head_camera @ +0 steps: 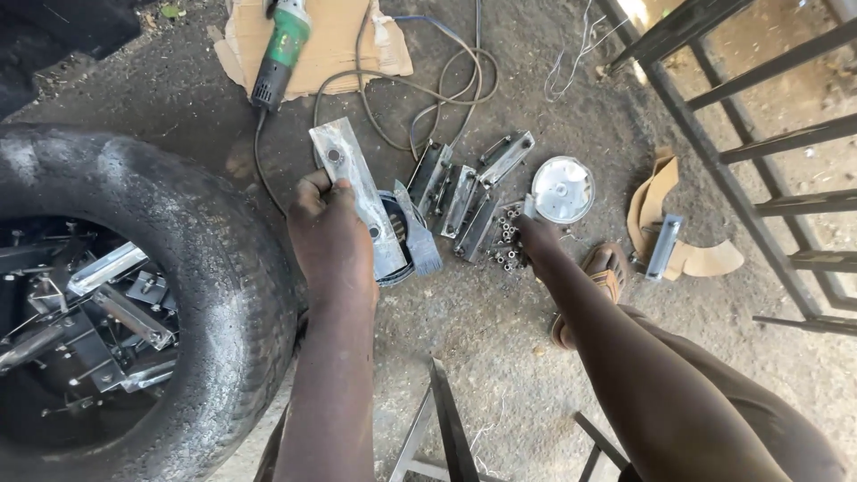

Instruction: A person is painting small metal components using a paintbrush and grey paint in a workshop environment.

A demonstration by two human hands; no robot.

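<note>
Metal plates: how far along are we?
Done, apparently: a heap of metal parts already sits inside the tyre. In hand: the left hand grips one plate; the right hand reaches to the nuts. Left: several plates on the ground, a round lid, and one more piece on cardboard. The grinder lies unused.

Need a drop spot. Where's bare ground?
Bare dirt between the tire and the sandal, below the metal brackets. Crowded around the left hand, right hand, nuts and round lid.
</note>
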